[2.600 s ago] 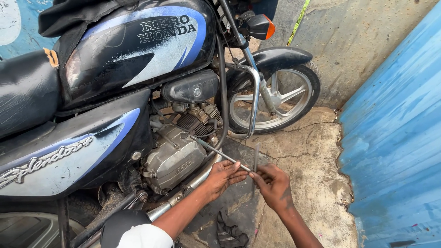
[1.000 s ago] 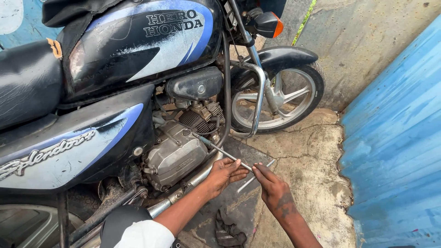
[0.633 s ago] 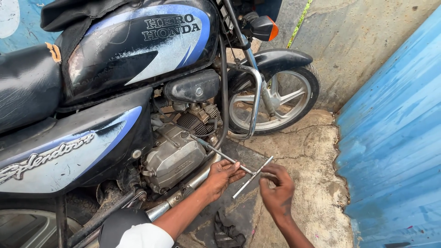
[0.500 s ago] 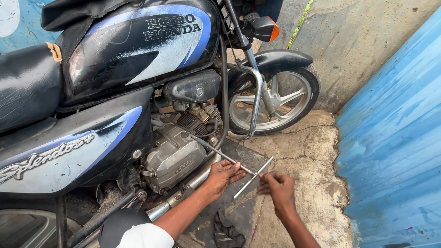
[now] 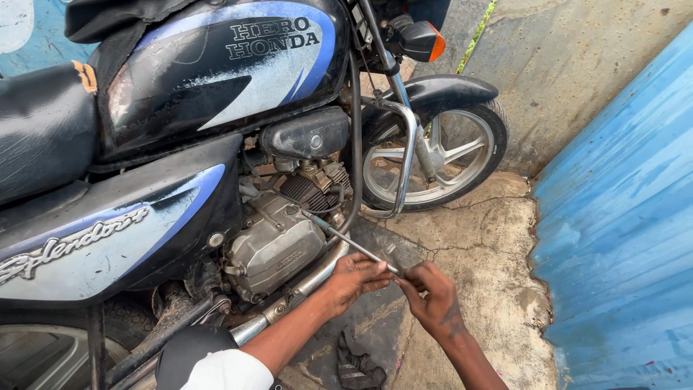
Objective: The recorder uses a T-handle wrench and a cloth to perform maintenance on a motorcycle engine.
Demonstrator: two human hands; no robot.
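A black and blue motorcycle (image 5: 180,144) stands on its side stand in front of me. A thin metal rod tool (image 5: 350,242) runs from the grey engine casing (image 5: 274,249) down toward my hands. The fingers of my left hand (image 5: 354,278) are closed round the rod's lower part. At the rod's near end, right beside the left one, my right hand (image 5: 433,296) pinches it. The tool's handle end is hidden inside my fingers.
The chrome exhaust pipe (image 5: 303,289) passes under my left forearm. A dark rag (image 5: 357,365) lies on the cracked concrete (image 5: 484,238) below my hands. The front wheel (image 5: 440,159) is near a grey wall. A blue corrugated sheet wall (image 5: 621,238) closes the right side.
My right hand swung the tool's cross handle around and has come back up to the rod's end, next to my left hand. The cross handle no longer shows.
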